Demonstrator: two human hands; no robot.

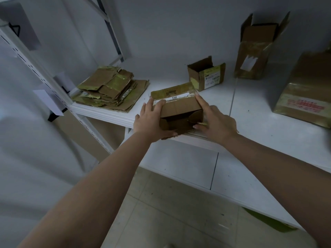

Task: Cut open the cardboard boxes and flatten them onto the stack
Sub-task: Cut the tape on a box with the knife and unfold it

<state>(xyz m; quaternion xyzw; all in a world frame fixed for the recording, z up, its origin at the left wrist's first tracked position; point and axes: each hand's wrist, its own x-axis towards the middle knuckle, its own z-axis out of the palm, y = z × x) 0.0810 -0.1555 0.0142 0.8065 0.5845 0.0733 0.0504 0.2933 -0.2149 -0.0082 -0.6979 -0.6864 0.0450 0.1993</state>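
Observation:
A small brown cardboard box (180, 108) lies on its side at the front edge of the white shelf (250, 122), its open end facing me and its taped flap folded back. My left hand (149, 120) grips its left side, fingers on top and thumb under the bottom edge. My right hand (215, 120) holds the right side, index finger stretched along the top edge and thumb on the near right corner. A stack of flattened cardboard (109, 90) lies at the shelf's left end.
Behind stands a small open box (206, 74) with a label. A tall open box (256, 49) stands against the back wall. A large taped box (308, 90) lies at the right. A metal upright (35, 68) of the rack rises at left. Tiled floor below.

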